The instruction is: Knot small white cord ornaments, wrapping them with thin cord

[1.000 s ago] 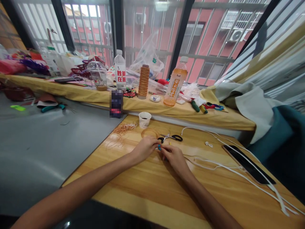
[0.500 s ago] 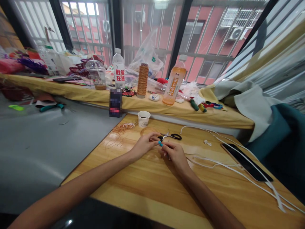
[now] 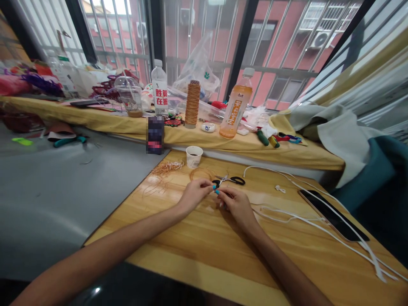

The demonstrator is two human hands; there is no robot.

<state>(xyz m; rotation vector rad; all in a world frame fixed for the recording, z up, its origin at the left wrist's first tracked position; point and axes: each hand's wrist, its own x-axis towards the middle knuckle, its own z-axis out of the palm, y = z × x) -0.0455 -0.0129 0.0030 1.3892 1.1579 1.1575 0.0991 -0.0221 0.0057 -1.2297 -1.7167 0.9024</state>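
My left hand [image 3: 195, 195] and my right hand [image 3: 237, 208] meet over the wooden table, thumbs and forefingers pinched almost tip to tip. Their nails are bright blue. Whatever lies between the left fingertips is too small to make out. From under my right hand a thin pale cord [image 3: 288, 219] trails right across the table; its end in the fingers is hidden. Just beyond the fingertips lie scissors [image 3: 227, 179] with black handles. A loose coil of brown thread [image 3: 201, 173] rests behind my left hand.
A paper cup [image 3: 194, 158] with dark liquid stands behind the coil, beside a heap of thread scraps [image 3: 165, 168]. White cords cross a phone [image 3: 333, 214] at right. The cloth-covered ledge [image 3: 207, 142] bears a brown thread spool [image 3: 192, 104], bottles and pliers.
The fingertips have parted slightly, and both blue thumbnails now show separately. The whole view has shifted a little; the things on the table and ledge stay in place.
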